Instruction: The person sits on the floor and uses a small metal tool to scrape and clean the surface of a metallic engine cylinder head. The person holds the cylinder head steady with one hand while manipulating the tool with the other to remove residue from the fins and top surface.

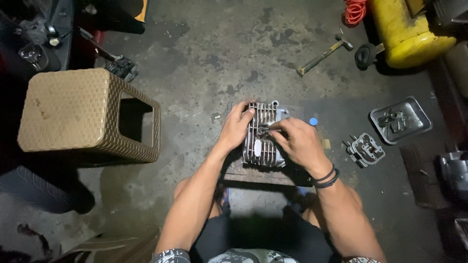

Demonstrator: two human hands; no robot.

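Overhead view of a person seated above a stained concrete floor. A finned metal cylinder head rests on a wooden board lying on the floor in front of the knees. The left hand grips the head's left edge, fingers curled over the fins. The right hand lies across the head's right side, its fingers pinched closed on a small dark part at the centre of the head; what the part is cannot be told. A black band circles the right wrist.

Right of the board: a small blue cap, a second metal casting, and a steel tray holding small parts. Toward the far edge of the floor: a hammer, a yellow tank and a coiled orange hose. Left of the board: a woven tan stool.
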